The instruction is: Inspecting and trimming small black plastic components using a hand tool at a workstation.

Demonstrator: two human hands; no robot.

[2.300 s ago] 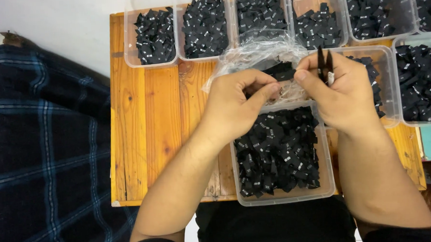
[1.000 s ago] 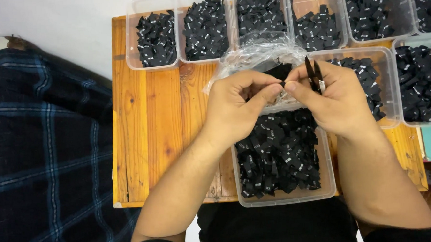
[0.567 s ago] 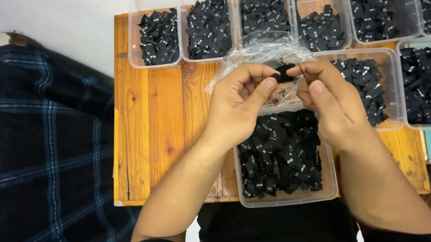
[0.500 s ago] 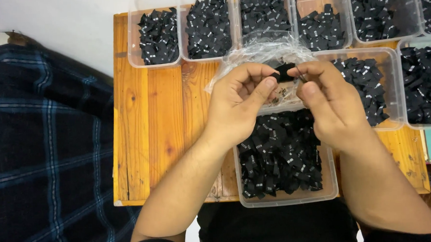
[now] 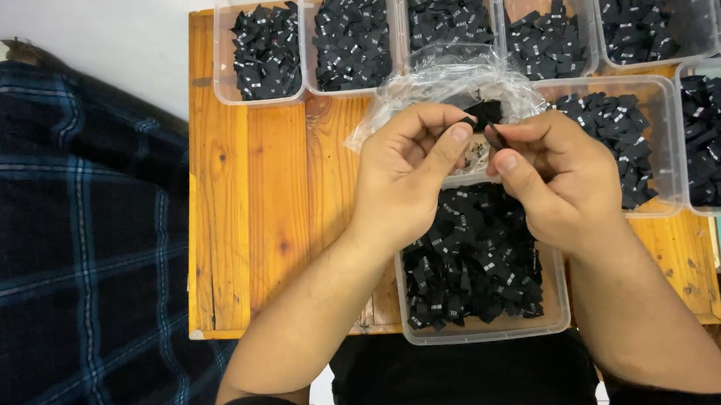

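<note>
Head camera, looking straight down, only one view here. Both hands are meeting in the middle of a wooden table (image 5: 263,199). The left hand (image 5: 404,184) is pinching a small black tag (image 5: 480,116) between thumb and forefinger, fingers clamped together on it. The right hand (image 5: 558,178) is pinching closed on the same little bunch from the 3 o'clock side; something thin and dark is poking out at its fingertips, can't tell what. They're holding it up over the tubs, probably so loose tags are dropping back in rather than onto the wood.

Right behind the fingers, at 12 o'clock, a crinkly clear plastic bag (image 5: 444,85) is sitting open. Directly under the hands, at 6 o'clock, a clear tub (image 5: 483,327) is sitting nearly full of the same black tags with small white print. Another tub (image 5: 662,145) is sitting at 3 o'clock, and a row of tubs (image 5: 261,53) is running along the far edge, 11 to 1 o'clock, all clear rectangles holding black tags, seemingly sorted by batch. A dark blue plaid cloth (image 5: 70,239) is lying at 9 o'clock, beside the table.
</note>
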